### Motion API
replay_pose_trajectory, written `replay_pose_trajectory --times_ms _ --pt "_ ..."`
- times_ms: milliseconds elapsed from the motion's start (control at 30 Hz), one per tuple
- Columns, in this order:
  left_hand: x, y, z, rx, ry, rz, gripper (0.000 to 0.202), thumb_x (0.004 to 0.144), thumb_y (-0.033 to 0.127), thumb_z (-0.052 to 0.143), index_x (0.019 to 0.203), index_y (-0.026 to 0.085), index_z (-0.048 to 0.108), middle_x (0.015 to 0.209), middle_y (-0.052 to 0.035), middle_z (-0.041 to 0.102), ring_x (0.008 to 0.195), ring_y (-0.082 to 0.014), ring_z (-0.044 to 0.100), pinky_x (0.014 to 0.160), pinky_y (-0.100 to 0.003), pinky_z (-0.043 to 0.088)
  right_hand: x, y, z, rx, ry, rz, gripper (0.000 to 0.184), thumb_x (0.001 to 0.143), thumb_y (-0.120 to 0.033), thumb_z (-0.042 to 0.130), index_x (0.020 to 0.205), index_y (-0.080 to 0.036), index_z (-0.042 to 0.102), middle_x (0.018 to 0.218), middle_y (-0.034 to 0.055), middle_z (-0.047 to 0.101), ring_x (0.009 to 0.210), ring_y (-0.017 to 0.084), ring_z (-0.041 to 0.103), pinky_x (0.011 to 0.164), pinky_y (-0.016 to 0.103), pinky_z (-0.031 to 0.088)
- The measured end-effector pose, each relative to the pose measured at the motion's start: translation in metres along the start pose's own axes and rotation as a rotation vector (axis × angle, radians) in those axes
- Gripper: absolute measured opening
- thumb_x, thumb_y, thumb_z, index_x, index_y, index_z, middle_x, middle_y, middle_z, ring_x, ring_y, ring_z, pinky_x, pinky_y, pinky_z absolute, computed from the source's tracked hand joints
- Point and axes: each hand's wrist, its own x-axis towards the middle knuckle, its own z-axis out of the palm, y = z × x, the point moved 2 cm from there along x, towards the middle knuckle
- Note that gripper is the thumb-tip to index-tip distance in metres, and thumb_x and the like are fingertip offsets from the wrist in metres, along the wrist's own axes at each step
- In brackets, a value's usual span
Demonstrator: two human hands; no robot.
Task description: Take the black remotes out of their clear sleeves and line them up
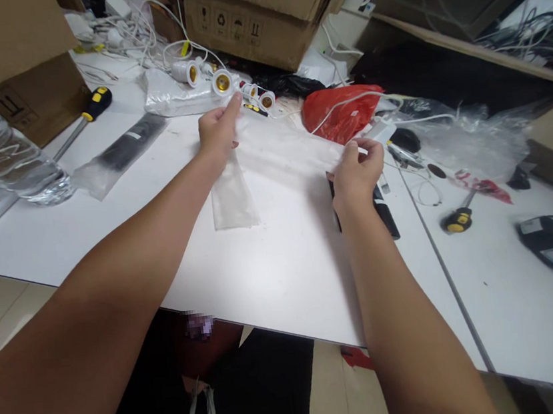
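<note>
The left hand (217, 132) and right hand (357, 173), set apart, pinch opposite ends of a translucent plastic bag (283, 144) stretched between them above the table (275, 274). Spreading it seems in hand; the next move likely calls for steady grips.

We see fairly bright light on the white table (264, 269), its source hard to tell, with pale glare near the front edge and a soft shadow beside the right forearm (400, 292). The upper right corner sinks into dimness. The clear plastic bag (283, 140) washes out against the white. We notice smearing on the screwdriver at right (457, 220), wide-angle stretching of the bottle (12, 152) at the left edge, and a pixelated patch (199, 325) low down.
</note>
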Motion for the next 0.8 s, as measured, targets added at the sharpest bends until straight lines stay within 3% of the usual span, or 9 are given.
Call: replay_pose_trajectory --times_ms 267,400,500,633,800 --pt "0.007 0.0 -0.002 0.1 0.015 0.045 0.05 0.074 0.062 0.084 0.064 0.024 0.052 0.049 0.0053 0.033 0.049 -0.012 0.04 0.045 -0.025 0.029 0.007 0.009 0.0 0.0 -0.044 -0.003 0.031 0.093 -0.054 0.058 0.103 -0.026 0.052 0.088 0.0016 0.057 0.057 0.013 0.058 0.046 0.027 0.042" --pt "0.003 0.002 -0.001 0.152 0.005 0.038 0.056 0.077 0.076 0.073 0.065 0.025 0.051 0.048 0.0042 0.032 0.056 -0.0135 0.044 0.051 -0.027 0.031 0.006 0.009 0.001 0.087 -0.103 0.143 0.035 0.09 -0.06 0.058 0.096 -0.027 0.049 0.084 -0.0007 0.054 0.048 0.01 0.048 0.041 0.024 0.034" --pt "-0.001 0.004 0.001 0.146 -0.002 0.034 0.059 0.078 0.083 0.064 0.066 0.027 0.049 0.048 0.0032 0.029 0.061 -0.0149 0.046 0.054 -0.028 0.031 0.007 0.01 0.0 0.187 -0.142 0.241 0.039 0.083 -0.062 0.063 0.095 -0.027 0.048 0.089 -0.0001 0.052 0.054 0.011 0.055 0.042 0.026 0.041" --pt "-0.003 0.005 0.003 0.088 -0.007 0.027 0.055 0.079 0.075 0.071 0.065 0.027 0.049 0.048 0.0033 0.036 0.059 -0.0149 0.05 0.051 -0.028 0.032 0.009 0.011 0.001 0.264 -0.213 0.264 0.039 0.082 -0.06 0.064 0.094 -0.027 0.048 0.091 0.0027 0.052 0.071 0.017 0.066 0.048 0.029 0.051" --pt "-0.004 0.004 0.004 -0.032 -0.031 0.022 0.045 0.082 0.048 0.082 0.063 0.024 0.049 0.052 0.0056 0.047 0.045 -0.0086 0.046 0.044 -0.026 0.031 0.003 0.011 0.005 0.263 -0.336 0.339 0.042 0.07 -0.046 0.083 0.089 -0.024 0.052 0.088 0.0034 0.058 0.069 0.016 0.063 0.05 0.027 0.052"
